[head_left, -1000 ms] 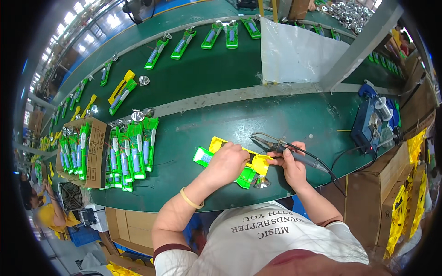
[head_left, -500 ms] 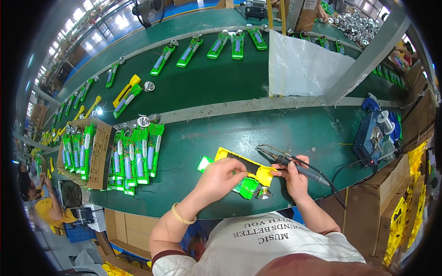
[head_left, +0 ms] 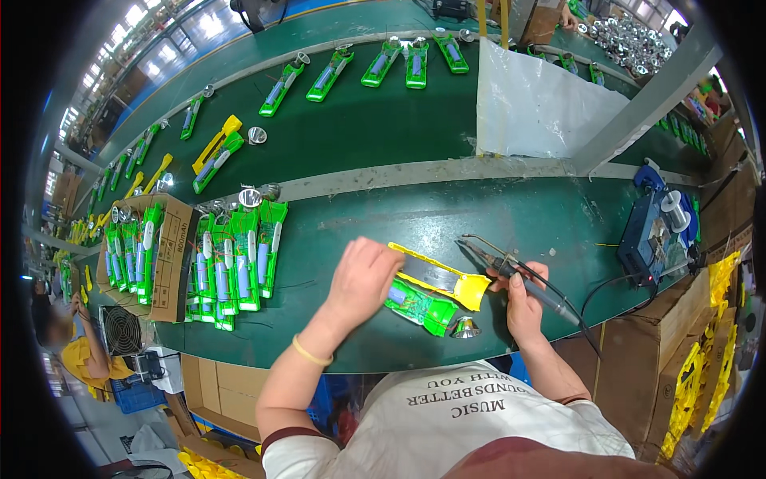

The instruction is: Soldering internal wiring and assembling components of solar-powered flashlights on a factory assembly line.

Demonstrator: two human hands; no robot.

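My left hand [head_left: 361, 279] has its fingers closed over the left end of a yellow plastic half-shell [head_left: 472, 290]. Just nearer to me, and partly under that hand, lies a green half-shell [head_left: 437, 316] with a circuit board and a blue cylindrical battery [head_left: 396, 295]. Beside its right end rests a silver cone-shaped reflector [head_left: 465, 327]. My right hand [head_left: 524, 307] grips a soldering iron [head_left: 550, 302], its tip pointing up and left above the bench; some fingers are near the yellow shell's right end, and I cannot tell whether they touch it.
Green lamp bodies [head_left: 243, 271] lie heaped at the left beside a cardboard box [head_left: 177, 263] filled with more. A blue soldering station [head_left: 638, 239] with a solder spool stands at the right, its cable trailing to the iron. Beyond a metal rail, further lamp bodies [head_left: 277, 89] line the green belt.
My left hand has moved left, from the middle of the yellow shell to its left end, uncovering the circuit board. The soldering iron stays in my right hand.
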